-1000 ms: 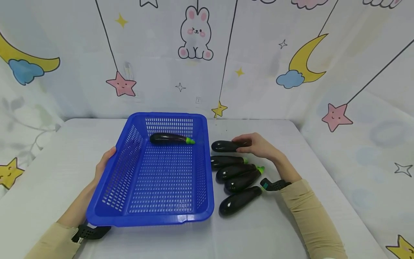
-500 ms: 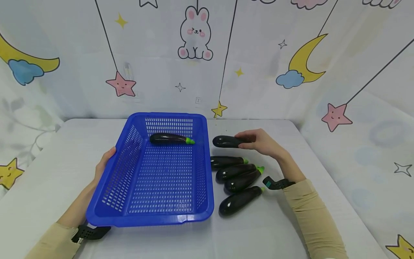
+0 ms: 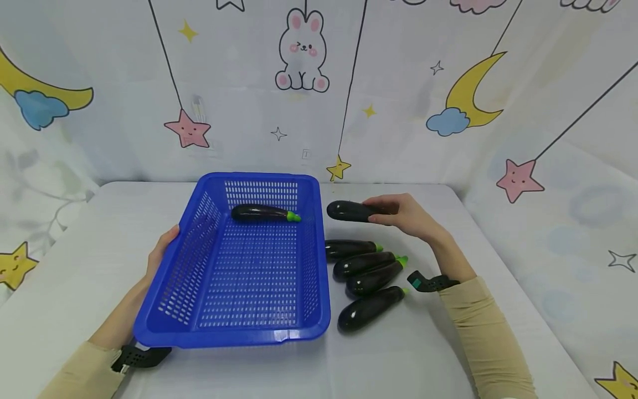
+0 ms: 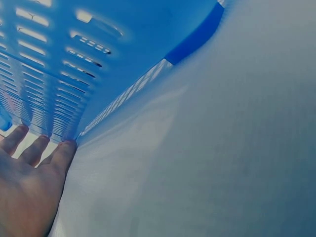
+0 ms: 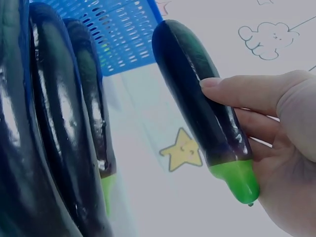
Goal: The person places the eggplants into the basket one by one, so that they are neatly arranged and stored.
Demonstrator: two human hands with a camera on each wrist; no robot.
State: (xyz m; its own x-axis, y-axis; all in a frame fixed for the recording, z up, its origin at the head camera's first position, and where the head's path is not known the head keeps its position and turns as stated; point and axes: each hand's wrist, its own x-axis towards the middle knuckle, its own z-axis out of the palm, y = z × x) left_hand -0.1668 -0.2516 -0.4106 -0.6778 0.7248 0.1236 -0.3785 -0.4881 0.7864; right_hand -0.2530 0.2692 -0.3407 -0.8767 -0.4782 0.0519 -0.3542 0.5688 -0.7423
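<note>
My right hand (image 3: pixel 406 215) grips a dark purple eggplant (image 3: pixel 349 210) near its stem end, raised a little over the table just right of the basket. In the right wrist view its green stem (image 5: pixel 242 182) points toward my palm, and my thumb lies along the skin. My left hand (image 3: pixel 160 249) touches the outer left side of the blue perforated plastic basket (image 3: pixel 231 338); the left wrist view shows its fingers (image 4: pixel 61 153) fairly straight against the wall. Inside the basket, one eggplant (image 3: pixel 259 213) lies crosswise near the back.
Several eggplants lie in a column on the white table right of the basket, including a back one (image 3: pixel 349 248) and a front one (image 3: pixel 371 309). A printed curtain (image 3: pixel 389 144) stands behind the table.
My right hand has lifted the eggplant from the table and moved it slightly back and up. The left hand, basket and other eggplants have stayed in place.
</note>
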